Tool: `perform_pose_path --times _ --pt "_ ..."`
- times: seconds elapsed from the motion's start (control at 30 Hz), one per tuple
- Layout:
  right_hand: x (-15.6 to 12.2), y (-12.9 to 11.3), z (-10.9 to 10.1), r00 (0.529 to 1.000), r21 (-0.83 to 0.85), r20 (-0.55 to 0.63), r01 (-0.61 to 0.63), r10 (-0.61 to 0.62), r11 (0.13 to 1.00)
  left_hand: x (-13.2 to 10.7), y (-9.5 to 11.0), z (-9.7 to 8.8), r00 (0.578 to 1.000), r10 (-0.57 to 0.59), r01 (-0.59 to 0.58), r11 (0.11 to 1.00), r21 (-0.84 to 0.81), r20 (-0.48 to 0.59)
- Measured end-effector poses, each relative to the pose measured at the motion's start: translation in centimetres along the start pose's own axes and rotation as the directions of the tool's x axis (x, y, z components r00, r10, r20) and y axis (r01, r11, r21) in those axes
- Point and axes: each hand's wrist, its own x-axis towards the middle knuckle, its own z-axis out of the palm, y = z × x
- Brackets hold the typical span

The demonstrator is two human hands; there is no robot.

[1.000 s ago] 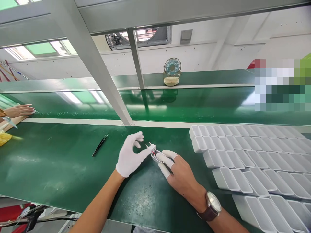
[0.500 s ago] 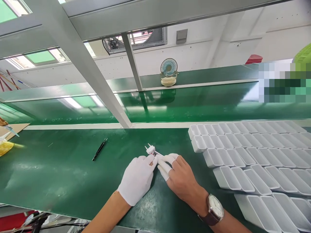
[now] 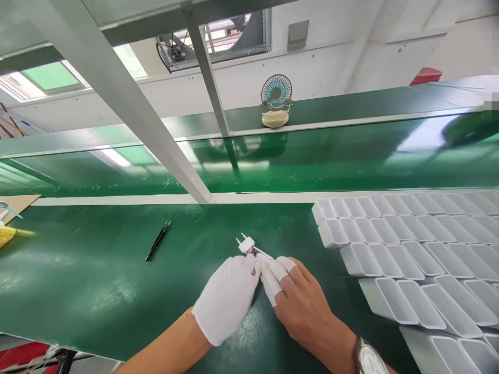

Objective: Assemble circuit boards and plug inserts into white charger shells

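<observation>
My left hand [image 3: 230, 296], in a white glove, and my right hand [image 3: 302, 306], with white finger cots, meet fingertip to fingertip over the green bench. Between them they pinch a small white plug part [image 3: 248, 244] with two metal prongs pointing up and away. Both hands are closed on it. Most of the part below the prongs is hidden by my fingers.
Rows of white plastic shells [image 3: 405, 244] fill the bench at the right. Black tweezers [image 3: 157, 241] lie to the left of my hands. A small fan [image 3: 276, 101] stands on the far shelf. A slanted metal post [image 3: 156, 135] rises from the bench's back rail.
My left hand went from open beside the part to closed on it. Both hands drew a little nearer to me. A co-worker's hands at the far left have left the view.
</observation>
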Motion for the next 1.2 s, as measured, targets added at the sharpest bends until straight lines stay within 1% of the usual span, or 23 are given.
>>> perform_pose_path --times 0.13,0.23,0.3,0.37,0.5,0.57,0.7,0.87,1.03,1.13,1.2 --pt "0.0 0.1 -0.1 0.999 0.019 0.04 -0.009 0.008 1.0 -0.5 0.1 0.5 0.999 -0.054 0.054 0.998 0.019 -0.004" --pt "-0.1 0.4 0.1 0.999 0.047 0.043 -0.018 0.016 0.999 -0.2 0.0 0.2 0.998 -0.048 0.047 0.999 -0.022 -0.045" --pt "-0.3 0.6 0.5 0.999 0.071 0.047 -0.014 0.011 0.997 0.1 0.0 -0.2 0.996 -0.046 0.045 0.999 -0.013 -0.081" --pt "-0.6 0.8 1.0 0.999 0.086 0.051 -0.023 0.019 0.996 0.3 0.1 -0.4 0.995 -0.04 0.041 0.999 0.009 -0.093" --pt "-0.9 0.8 1.8 0.99 0.081 0.034 -0.138 0.136 0.987 0.1 0.2 -0.6 0.999 -0.03 0.03 1.0 0.003 -0.039" --pt "-0.9 0.7 2.0 0.983 0.116 0.022 -0.182 0.18 0.977 -0.1 0.2 -0.7 0.999 -0.029 0.029 1.0 -0.008 -0.018" --pt "-1.0 0.6 2.3 0.98 0.19 -0.009 -0.191 0.196 0.963 -0.2 0.2 -0.7 0.999 -0.04 0.04 0.999 0.0 -0.02" --pt "-1.1 0.8 2.5 0.982 0.19 0.012 -0.188 0.189 0.964 0.1 0.1 -0.7 0.999 -0.038 0.038 0.999 0.003 -0.031" --pt "-1.0 0.7 2.4 0.977 0.184 -0.011 -0.208 0.213 0.961 0.3 -0.1 -0.5 0.999 -0.033 0.032 0.999 -0.011 -0.029" --pt "-1.3 0.6 2.5 0.972 0.143 0.032 -0.236 0.234 0.961 0.2 -0.2 -0.2 0.998 -0.017 0.016 1.0 -0.022 -0.057" --pt "-1.9 0.7 2.8 0.972 0.094 0.072 -0.23 0.224 0.969 0.2 -0.2 0.0 0.997 -0.021 0.017 0.999 -0.04 -0.08"
